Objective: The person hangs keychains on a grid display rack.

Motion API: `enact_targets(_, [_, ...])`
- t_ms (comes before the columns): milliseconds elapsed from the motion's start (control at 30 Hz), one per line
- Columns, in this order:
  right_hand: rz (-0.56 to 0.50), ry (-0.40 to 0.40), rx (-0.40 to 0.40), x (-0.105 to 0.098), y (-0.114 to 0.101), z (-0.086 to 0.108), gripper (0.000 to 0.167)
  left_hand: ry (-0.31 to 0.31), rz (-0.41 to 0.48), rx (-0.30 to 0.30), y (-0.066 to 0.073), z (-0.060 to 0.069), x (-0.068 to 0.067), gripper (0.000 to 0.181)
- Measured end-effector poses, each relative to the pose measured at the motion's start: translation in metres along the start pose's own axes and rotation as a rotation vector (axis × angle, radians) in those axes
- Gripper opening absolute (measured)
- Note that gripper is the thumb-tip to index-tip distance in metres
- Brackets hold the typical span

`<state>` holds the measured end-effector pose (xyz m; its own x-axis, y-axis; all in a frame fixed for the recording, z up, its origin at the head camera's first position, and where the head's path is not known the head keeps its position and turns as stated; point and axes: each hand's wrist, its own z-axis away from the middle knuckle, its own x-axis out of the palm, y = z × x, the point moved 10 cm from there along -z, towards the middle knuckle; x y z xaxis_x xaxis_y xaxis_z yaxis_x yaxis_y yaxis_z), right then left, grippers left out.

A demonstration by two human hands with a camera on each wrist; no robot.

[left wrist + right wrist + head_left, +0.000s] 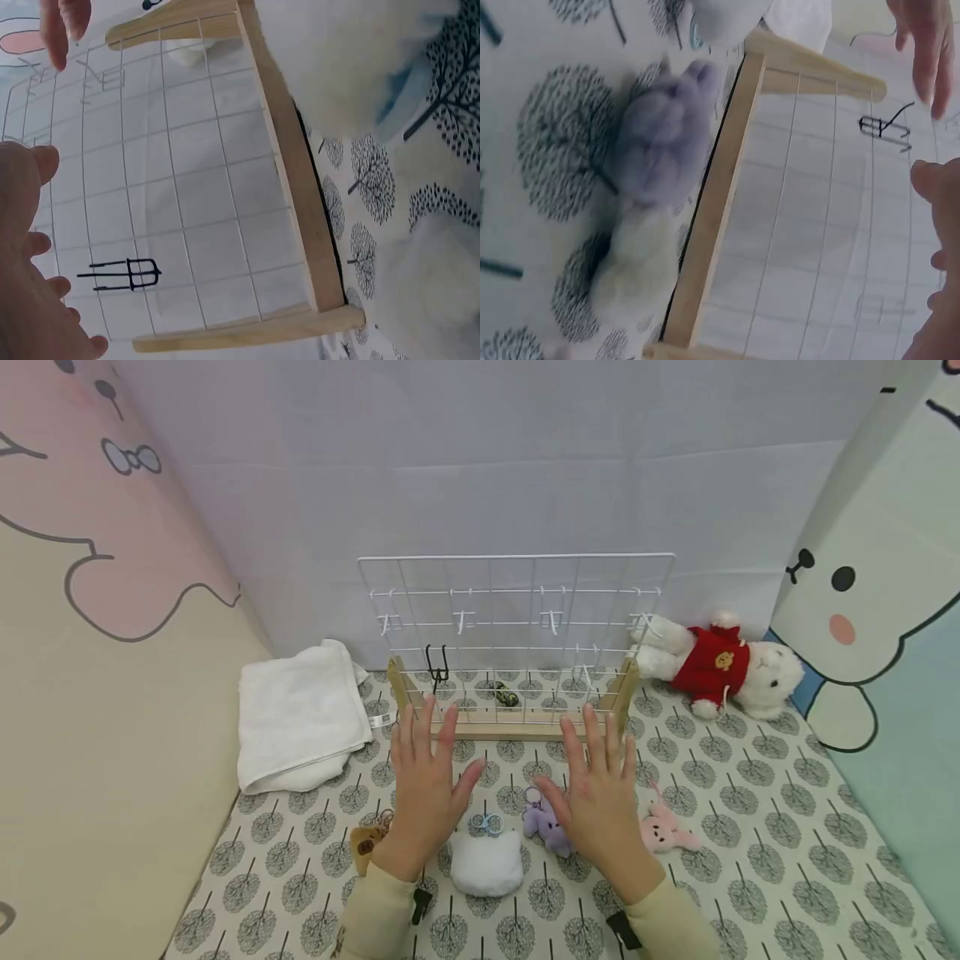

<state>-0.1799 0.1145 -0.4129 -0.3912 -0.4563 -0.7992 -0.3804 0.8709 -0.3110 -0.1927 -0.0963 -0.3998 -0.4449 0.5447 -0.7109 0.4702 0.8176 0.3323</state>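
Both hands are held with fingers spread in front of a white wire grid rack (510, 647) on a wooden base (289, 165). The left hand (427, 789) holds nothing, between a brown keychain toy (365, 845) and a white plush pouch (486, 863) with a light blue ring. The right hand (600, 802) is empty too, partly over a purple plush toy (546, 827); a pink plush bunny (663, 831) lies to its right. A black hook (437, 668) hangs on the grid, also seen in the left wrist view. Several white hooks (552, 621) hang there too.
A folded white towel (300, 718) lies at the left. At the back right a white plush toy in a red shirt (716, 662) lies on its side. A small dark patterned item (507, 695) is behind the grid's lower wires. Tree-print cloth (750, 860) covers the table.
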Motion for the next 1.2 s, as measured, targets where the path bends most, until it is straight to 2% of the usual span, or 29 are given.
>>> enact_targets(167, [-0.152,0.098,-0.041,-0.010,0.026,-0.003,0.068,0.051,0.137,-0.140,-0.040,-0.003,-0.016,0.073])
enact_targets(233, [-0.219,0.133,-0.024,-0.012,0.042,-0.004,0.062,0.082,0.174,-0.194,-0.060,-0.003,-0.022,0.069])
enact_targets(300, [-0.277,0.161,0.033,-0.014,0.060,-0.004,0.056,0.106,0.208,-0.238,-0.080,-0.003,-0.026,0.064])
enact_targets(400, [-0.348,0.196,0.156,-0.014,0.091,-0.003,0.046,0.106,0.261,-0.297,-0.109,-0.003,-0.030,0.062])
enact_targets(500, [-0.410,0.195,0.288,-0.011,0.117,-0.001,0.041,0.066,0.298,-0.361,-0.134,-0.004,-0.030,0.062])
enact_targets(567, [-0.440,0.167,0.361,-0.007,0.131,0.000,0.042,0.021,0.318,-0.397,-0.147,-0.007,-0.026,0.063])
enact_targets(700, [-0.465,0.099,0.461,0.001,0.148,0.001,0.046,-0.094,0.349,-0.454,-0.167,-0.013,-0.012,0.066])
enact_targets(867, [-0.479,0.055,0.532,0.010,0.156,0.003,0.049,-0.258,0.447,-0.480,-0.184,-0.020,0.020,0.071])
enact_targets(967, [-0.477,0.056,0.542,0.014,0.157,0.003,0.049,-0.331,0.534,-0.475,-0.189,-0.025,0.038,0.075])
enact_targets(1200, [-0.446,0.027,0.553,0.022,0.161,0.002,0.050,-0.440,0.780,-0.508,-0.193,-0.030,0.067,0.084])
